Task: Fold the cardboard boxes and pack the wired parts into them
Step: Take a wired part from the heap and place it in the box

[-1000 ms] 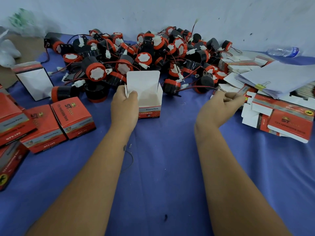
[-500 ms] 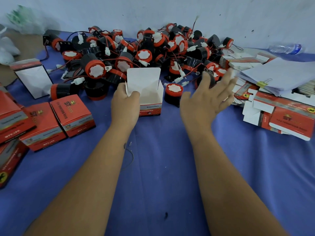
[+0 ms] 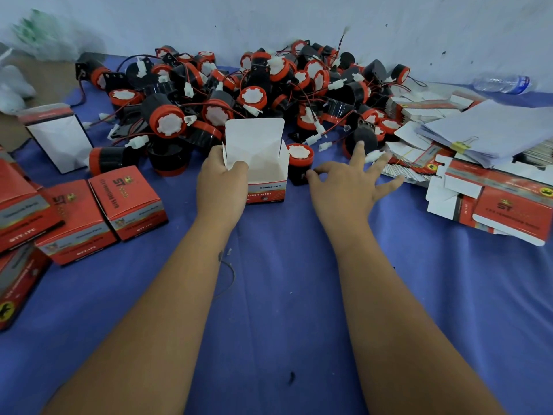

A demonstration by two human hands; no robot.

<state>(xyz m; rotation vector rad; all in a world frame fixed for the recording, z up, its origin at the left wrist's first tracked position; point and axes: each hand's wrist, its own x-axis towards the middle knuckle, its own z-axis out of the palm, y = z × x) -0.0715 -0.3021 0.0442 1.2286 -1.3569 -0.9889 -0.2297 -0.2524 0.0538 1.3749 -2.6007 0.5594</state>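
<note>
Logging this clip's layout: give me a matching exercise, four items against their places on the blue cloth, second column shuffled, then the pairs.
Items
1. open box
2. closed red boxes
3. water bottle
4. flat unfolded cartons

Places
A. far right, lying by the wall
B. centre, in the left hand's grip
C. right edge, stacked under clipped papers
D. left side, standing in a group

Pairs: 1-B, 2-D, 3-A, 4-C

The left hand [image 3: 221, 181] grips an open red-and-white cardboard box [image 3: 263, 163] on blue cloth [image 3: 284, 295]; the right hand [image 3: 347, 187] spreads beside a red-capped black wired part [image 3: 299, 163].
</note>
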